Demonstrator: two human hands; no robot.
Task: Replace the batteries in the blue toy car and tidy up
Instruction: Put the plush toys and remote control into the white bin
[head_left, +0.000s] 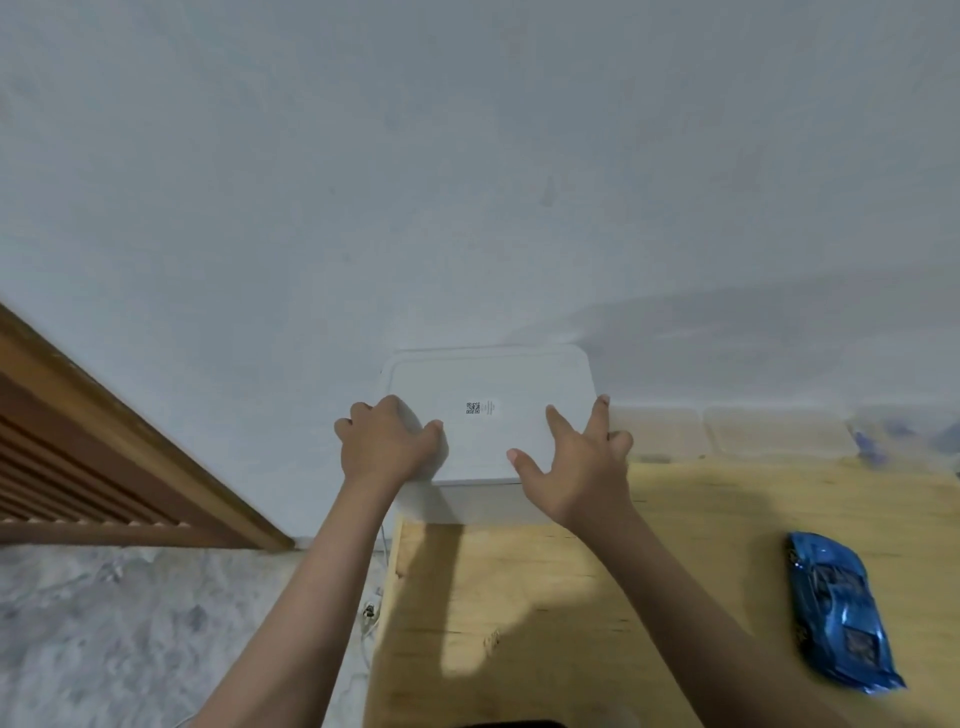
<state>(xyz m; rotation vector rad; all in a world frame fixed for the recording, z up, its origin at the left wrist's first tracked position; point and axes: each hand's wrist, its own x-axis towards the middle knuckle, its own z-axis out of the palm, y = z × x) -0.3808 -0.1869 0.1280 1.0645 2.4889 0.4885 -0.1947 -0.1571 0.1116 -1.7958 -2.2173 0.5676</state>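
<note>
Blue toy car (841, 613): lies on the wooden table (571, 597) toward its right side, lengthwise roughly front to back, well apart from both of your hands and touched by neither. White box (488, 415): stands at the table's far left corner, against the pale wall (467, 156), lid closed, with a small printed code label (480, 407) on the lid's centre. Your left hand (387, 441): curls over the box's near left corner, fingers wrapped round the edge and gripping it. Your right hand (576, 457): rests on the right part of the lid with thumb and two fingers spread straight over the top, while the outer fingers bend over the right edge; whether these actually clasp the edge cannot be told. Clear lidded containers (727, 431): stand in a row along the wall, just right of the box. Wooden slatted frame (104, 457): leans along the wall at left, above a mottled grey floor (130, 623).
</note>
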